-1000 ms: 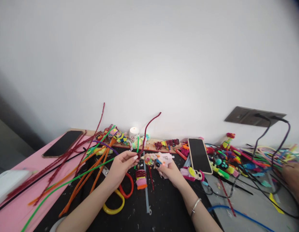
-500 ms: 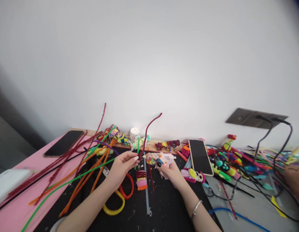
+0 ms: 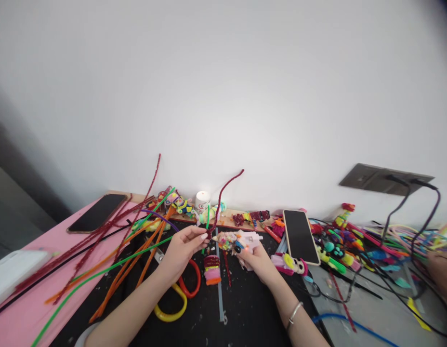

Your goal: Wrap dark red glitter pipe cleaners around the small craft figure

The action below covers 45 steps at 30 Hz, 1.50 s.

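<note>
Pinched in the fingertips of my left hand (image 3: pixel 185 248) is a dark red pipe cleaner (image 3: pixel 220 197), its free end curving up and to the right. A short green pipe cleaner (image 3: pixel 208 217) stands upright at the same fingers. My right hand (image 3: pixel 255 258) is wrapped round a white glue gun (image 3: pixel 249 237) decorated with coloured bits. Its nozzle points left, close to the left fingertips; whether it touches the red piece I cannot tell. Just below lies a banded red, yellow, pink and orange pipe-cleaner piece (image 3: pixel 212 271) on the black mat (image 3: pixel 252 308).
Scissors with red and yellow handles (image 3: pixel 170 316) lie under my left forearm. Loose pipe cleaners (image 3: pixel 125 274) spread leftward over pink board. Two phones (image 3: pixel 97 213), (image 3: pixel 301 236) flank the work. Pipe-cleaner figures line the wall. Another person's hand (image 3: pixel 441 270) is at far right, near black cables.
Both hands keep nearly the same pose. The glue gun's nozzle has shifted very slightly left towards the fingertips, and the whole view has moved a little.
</note>
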Tool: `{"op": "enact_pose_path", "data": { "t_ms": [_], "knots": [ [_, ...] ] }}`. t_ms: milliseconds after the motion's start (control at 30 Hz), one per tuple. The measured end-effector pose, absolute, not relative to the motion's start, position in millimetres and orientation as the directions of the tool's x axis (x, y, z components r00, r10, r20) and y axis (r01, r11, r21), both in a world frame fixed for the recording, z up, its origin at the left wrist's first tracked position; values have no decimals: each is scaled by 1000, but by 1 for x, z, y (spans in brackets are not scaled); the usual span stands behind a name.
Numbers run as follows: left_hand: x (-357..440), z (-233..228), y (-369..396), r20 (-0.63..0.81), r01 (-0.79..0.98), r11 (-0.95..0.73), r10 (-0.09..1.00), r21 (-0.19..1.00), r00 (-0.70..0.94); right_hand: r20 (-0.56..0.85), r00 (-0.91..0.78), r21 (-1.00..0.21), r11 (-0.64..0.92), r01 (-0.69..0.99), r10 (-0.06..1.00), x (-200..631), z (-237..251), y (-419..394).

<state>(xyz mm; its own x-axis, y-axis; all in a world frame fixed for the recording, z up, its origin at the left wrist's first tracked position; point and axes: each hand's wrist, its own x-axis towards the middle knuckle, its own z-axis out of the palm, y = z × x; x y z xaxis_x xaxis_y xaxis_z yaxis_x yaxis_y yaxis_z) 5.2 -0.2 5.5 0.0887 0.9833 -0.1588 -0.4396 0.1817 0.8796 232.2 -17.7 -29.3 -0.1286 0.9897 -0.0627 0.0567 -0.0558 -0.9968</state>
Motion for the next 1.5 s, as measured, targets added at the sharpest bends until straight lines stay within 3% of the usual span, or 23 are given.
{"op": "enact_pose_path", "data": {
  "t_ms": [533, 1300, 1400, 1500],
  "knots": [
    [5, 3, -1, -146, -378, 184, 981, 907, 128, -38, -109, -998, -33, 45, 993, 233, -29, -18],
    [4, 4, 0, -152, -447, 174, 985, 877, 86, -81, -158, -991, -63, 115, 984, 230, -28, -17],
    [3, 4, 1, -152, -452, 169, 986, 876, 74, -23, -94, -988, -8, 151, 995, 231, -28, -16],
    [1, 4, 2, -147, -450, 164, 986, 878, 72, 184, -6, -945, 179, 273, 983, 236, -23, -15]
  ]
}}
